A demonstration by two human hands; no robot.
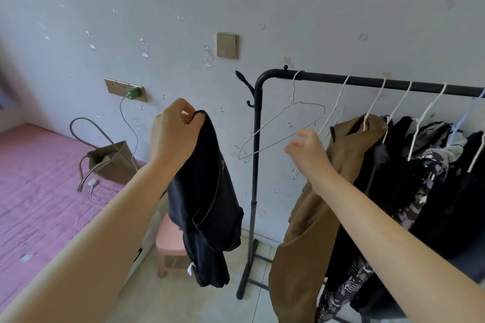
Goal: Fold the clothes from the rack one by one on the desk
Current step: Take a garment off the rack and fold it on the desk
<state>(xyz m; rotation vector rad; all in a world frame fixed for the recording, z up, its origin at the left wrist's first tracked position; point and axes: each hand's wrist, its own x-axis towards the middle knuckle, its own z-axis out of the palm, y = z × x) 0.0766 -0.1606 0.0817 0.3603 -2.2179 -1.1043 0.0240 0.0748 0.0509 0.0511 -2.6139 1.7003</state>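
My left hand point(174, 134) pinches the top edge of a black garment point(207, 207), which hangs free in the air left of the rack. My right hand point(308, 152) hovers open, fingers spread, just below an empty wire hanger point(288, 126) at the left end of the black clothes rack point(258, 139). A brown jacket point(309, 231) hangs on the rack beside my right hand. Several dark and patterned clothes point(425, 191) hang further right.
A bed with a pink cover point(34, 191) lies at the left, with an olive tote bag point(112, 162) and a charger cable on it. A pink stool point(170, 244) stands on the tiled floor behind the black garment. The wall is close behind the rack.
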